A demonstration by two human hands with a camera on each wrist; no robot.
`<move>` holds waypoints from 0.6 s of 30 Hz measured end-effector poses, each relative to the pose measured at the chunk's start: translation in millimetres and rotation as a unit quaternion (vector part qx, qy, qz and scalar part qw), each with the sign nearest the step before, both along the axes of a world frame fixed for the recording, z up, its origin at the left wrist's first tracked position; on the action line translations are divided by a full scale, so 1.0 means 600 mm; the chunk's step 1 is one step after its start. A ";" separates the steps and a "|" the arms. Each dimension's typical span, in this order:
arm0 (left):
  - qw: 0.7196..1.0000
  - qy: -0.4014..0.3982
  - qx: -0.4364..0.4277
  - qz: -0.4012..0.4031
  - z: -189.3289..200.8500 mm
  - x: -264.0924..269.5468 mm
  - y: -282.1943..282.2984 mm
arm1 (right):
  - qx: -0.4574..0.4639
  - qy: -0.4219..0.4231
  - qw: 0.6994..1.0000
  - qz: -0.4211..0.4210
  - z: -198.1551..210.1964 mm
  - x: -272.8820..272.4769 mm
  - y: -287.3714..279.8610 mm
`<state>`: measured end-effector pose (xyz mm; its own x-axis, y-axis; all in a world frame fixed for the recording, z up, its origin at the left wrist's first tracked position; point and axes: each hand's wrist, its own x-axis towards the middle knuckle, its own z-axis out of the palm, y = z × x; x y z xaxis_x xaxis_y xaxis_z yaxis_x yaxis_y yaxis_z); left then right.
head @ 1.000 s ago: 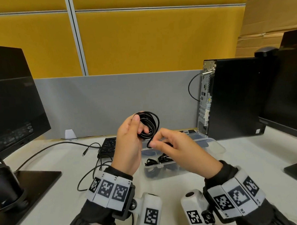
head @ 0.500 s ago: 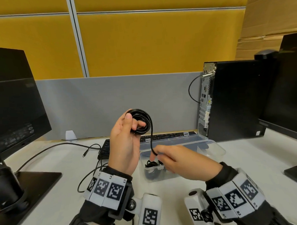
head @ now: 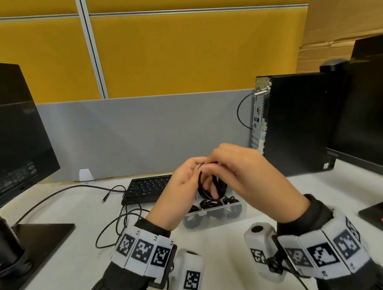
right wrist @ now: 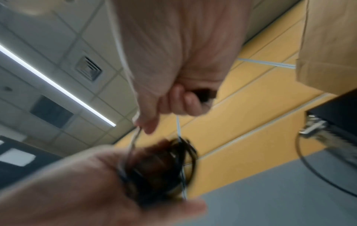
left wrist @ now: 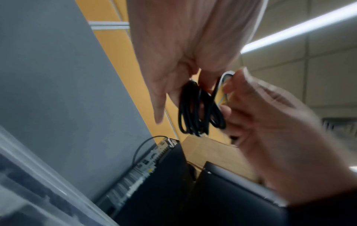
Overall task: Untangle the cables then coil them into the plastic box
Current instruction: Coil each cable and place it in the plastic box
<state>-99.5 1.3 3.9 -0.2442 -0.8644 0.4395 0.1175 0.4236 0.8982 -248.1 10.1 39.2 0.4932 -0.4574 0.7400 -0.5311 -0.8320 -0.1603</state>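
I am holding a small black cable coil [head: 211, 185] up between both hands, directly above the plastic box [head: 213, 216], which is already holding several coiled cables. My left hand [head: 183, 191] is pinching the top of the bundle between thumb and fingers. My right hand [head: 242, 175] is closing over the same bundle from the far side, fingers curled around the loops.

Judgement on technique: I should be keeping the loops stacked flat and equal, the left pinch staying firm so no turn slips out, while the right is tucking the loose tail around the bundle before I am lowering it into a free spot below.

View notes: the left wrist view is showing the coil [left wrist: 199, 110] hanging below my left fingers [left wrist: 160, 105], plus a thin pale strand beside the right fingertips. The head view is hiding that. The right wrist view is blurring badly; the coil [right wrist: 164, 165] is reading only as a dark smear.
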 end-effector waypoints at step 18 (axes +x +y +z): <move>0.976 0.196 0.064 -0.065 0.019 0.000 0.009 | 0.260 -0.316 0.911 0.054 -0.042 0.020 -0.039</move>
